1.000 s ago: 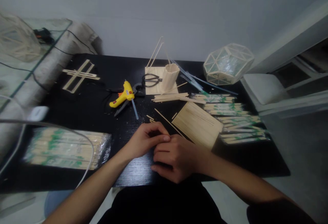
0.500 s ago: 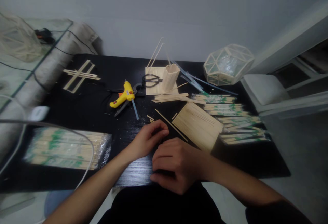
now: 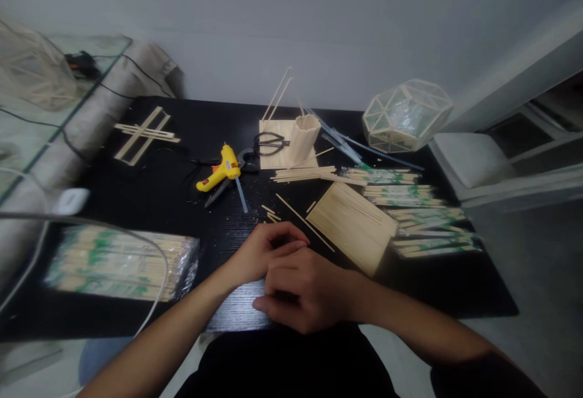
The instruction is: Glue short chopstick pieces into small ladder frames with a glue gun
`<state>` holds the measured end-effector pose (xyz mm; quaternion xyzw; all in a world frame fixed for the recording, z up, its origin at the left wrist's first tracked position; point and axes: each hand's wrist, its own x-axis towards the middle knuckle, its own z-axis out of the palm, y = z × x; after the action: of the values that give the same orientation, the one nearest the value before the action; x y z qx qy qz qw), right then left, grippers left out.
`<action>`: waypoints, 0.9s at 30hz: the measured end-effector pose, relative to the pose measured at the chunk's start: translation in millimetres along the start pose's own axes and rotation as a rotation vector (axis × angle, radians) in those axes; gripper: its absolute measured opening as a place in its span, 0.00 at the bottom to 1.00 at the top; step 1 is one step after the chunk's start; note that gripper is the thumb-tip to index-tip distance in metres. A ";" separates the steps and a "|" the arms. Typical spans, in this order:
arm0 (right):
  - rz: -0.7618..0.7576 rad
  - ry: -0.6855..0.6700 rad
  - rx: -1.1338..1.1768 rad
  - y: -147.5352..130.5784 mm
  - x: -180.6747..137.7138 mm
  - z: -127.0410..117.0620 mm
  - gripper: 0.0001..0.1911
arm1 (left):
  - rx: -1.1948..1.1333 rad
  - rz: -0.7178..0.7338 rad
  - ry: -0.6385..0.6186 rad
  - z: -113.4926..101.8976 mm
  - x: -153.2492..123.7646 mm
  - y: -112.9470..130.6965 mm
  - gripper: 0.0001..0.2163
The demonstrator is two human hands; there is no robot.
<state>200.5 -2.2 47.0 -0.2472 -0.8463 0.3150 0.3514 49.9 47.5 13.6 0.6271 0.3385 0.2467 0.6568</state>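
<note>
cam: head-worn | looks: forward and down | range: near, above black table (image 3: 455, 285) | beyond: wall (image 3: 218, 21)

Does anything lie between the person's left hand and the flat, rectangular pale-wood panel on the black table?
Yes: one long, thin, pale wooden stick lies diagonally on the black table, between the left hand and the panel, with a short pale wooden piece close to the panel's left corner. Both lie flat, so probably slight obstacles.

Black tabletop (image 3: 136, 200): bare lane between wrapped sticks (image 3: 113, 264) and yellow glue gun (image 3: 224, 171).
Ahead-right: wooden panel (image 3: 353, 228) blocks the way (a loose stick (image 3: 305, 223) lies alongside).
Far side: stick-walled cylinder (image 3: 303, 140) stands upright.
</note>
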 end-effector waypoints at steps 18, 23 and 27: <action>0.074 0.332 -0.106 -1.9 5.2 -16.7 0.03 | 0.227 0.231 0.069 -1.2 -6.0 -12.3 0.13; 0.159 0.277 0.019 0.8 2.2 -13.5 0.12 | 0.140 0.210 0.005 8.5 -13.7 -24.2 0.05; 0.194 0.155 0.214 2.2 2.2 -14.3 0.18 | 0.085 0.170 -0.026 13.2 -22.8 -27.5 0.03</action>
<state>210.3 5.8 54.3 -0.3125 -0.7504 0.4160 0.4077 42.4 19.2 -10.8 0.6839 0.2856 0.2786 0.6108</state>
